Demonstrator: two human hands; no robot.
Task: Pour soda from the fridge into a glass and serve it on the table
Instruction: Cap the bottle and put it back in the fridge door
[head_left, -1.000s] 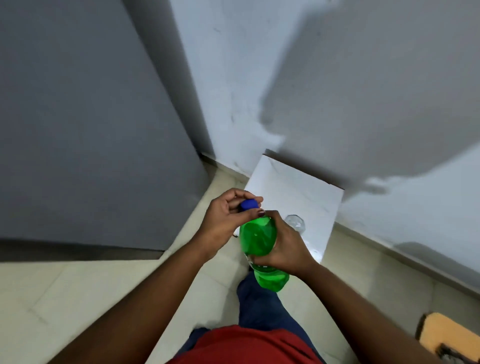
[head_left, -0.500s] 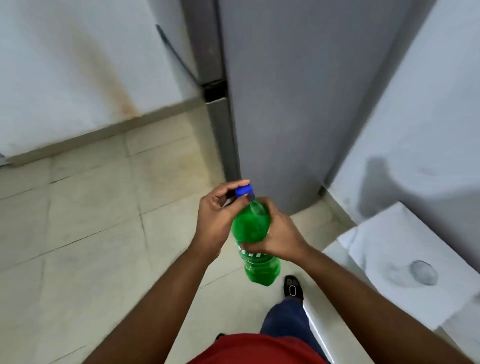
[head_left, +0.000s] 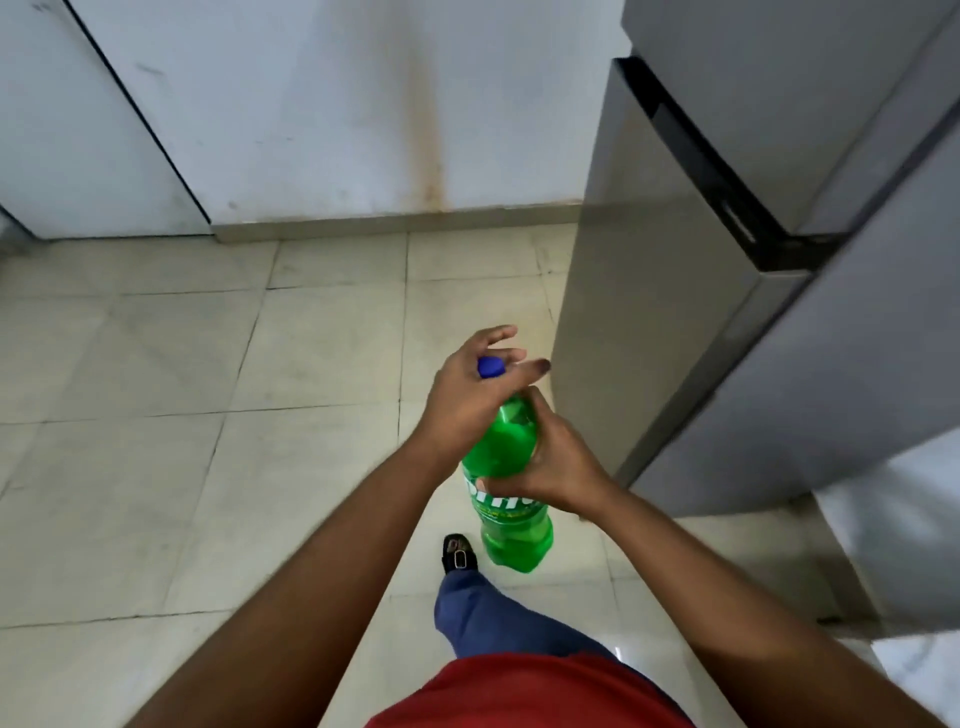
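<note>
While the right hand grips the bottle, the left hand seemingly pinches its cap.

Bottle label (half under the right hand), fridge cut off top-right.

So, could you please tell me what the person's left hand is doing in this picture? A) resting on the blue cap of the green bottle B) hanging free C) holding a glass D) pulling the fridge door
A: the left hand sits over the blue cap of the green bottle, while the right hand grips its body.
</note>
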